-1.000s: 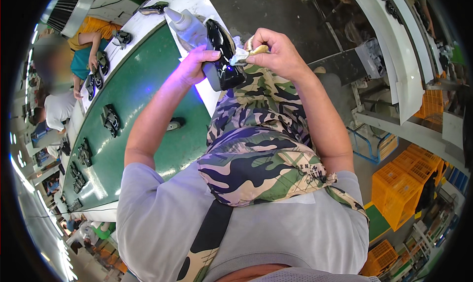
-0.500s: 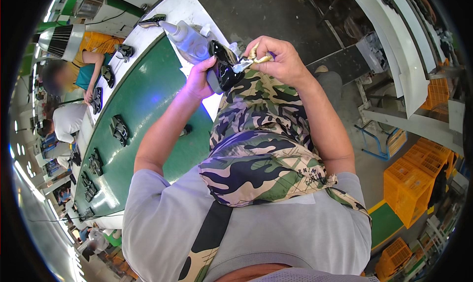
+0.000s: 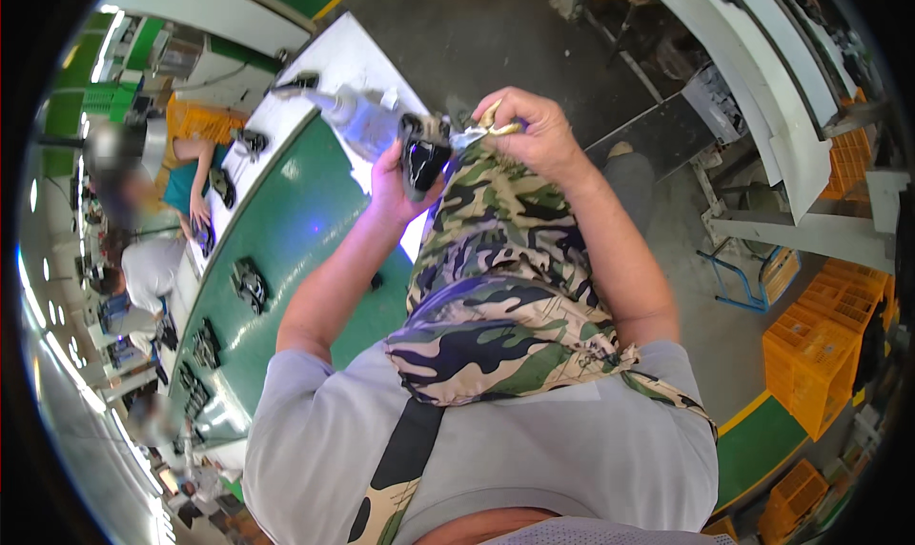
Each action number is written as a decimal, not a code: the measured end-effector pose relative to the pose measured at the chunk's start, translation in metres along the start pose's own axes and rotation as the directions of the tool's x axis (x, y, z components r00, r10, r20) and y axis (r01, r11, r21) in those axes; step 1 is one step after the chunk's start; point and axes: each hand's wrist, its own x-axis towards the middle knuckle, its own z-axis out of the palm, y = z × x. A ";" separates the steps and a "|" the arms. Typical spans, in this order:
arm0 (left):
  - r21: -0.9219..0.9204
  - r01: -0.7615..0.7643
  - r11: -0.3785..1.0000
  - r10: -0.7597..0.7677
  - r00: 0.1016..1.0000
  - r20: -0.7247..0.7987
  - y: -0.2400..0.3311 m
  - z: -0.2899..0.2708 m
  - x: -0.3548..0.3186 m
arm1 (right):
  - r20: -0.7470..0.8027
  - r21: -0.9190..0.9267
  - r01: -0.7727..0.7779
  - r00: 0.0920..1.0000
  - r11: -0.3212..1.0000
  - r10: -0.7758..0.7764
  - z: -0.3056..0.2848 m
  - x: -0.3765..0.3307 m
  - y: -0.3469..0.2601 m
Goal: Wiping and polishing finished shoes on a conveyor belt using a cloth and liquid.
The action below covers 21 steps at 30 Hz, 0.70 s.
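My left hand [image 3: 389,185] is wrapped round a glossy black shoe [image 3: 424,164], holding it up in front of the camouflage apron. Just to the right of the shoe, my right hand [image 3: 538,140] pinches a small whitish cloth [image 3: 469,137]. Pale yellow covers show on some of that hand's fingertips. Whether the cloth touches the shoe I cannot tell. Behind the shoe, a translucent squeeze bottle [image 3: 362,124] with a long nozzle stands on the white tabletop [image 3: 348,45].
A green conveyor belt [image 3: 295,197] with several black shoes [image 3: 250,283] runs along the left. Across it, a co-worker's hand [image 3: 199,208] touches a shoe. To the right are a blue-framed stool [image 3: 748,283], orange crates [image 3: 810,350] and a metal frame [image 3: 791,229].
The shoe has turned in my left hand, its toe now facing me more. My right hand has lowered slightly, and the cloth sits farther from the shoe's middle. Shoes on the belt appear shifted.
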 end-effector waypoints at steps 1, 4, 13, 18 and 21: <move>0.002 -0.042 0.999 0.042 0.990 -0.137 -0.003 0.016 0.009 | -0.069 0.004 -0.034 0.997 0.999 0.034 -0.005 -0.005 0.005; 0.106 -0.101 0.989 0.120 0.975 -0.186 0.009 0.013 0.016 | -0.245 -0.101 -0.070 0.968 0.992 0.043 -0.016 -0.007 0.027; 0.381 -0.320 0.868 0.286 0.947 0.144 0.054 0.193 0.119 | -0.714 0.272 -0.335 0.558 0.902 0.423 -0.065 -0.100 0.147; 0.597 -0.568 0.566 0.457 0.820 0.346 0.071 0.361 0.209 | -0.704 0.384 -0.340 0.494 0.859 0.510 -0.078 -0.137 0.176; 0.616 -0.687 0.385 0.442 0.723 0.531 0.074 0.458 0.270 | -0.686 0.403 -0.367 0.486 0.838 0.542 -0.090 -0.143 0.185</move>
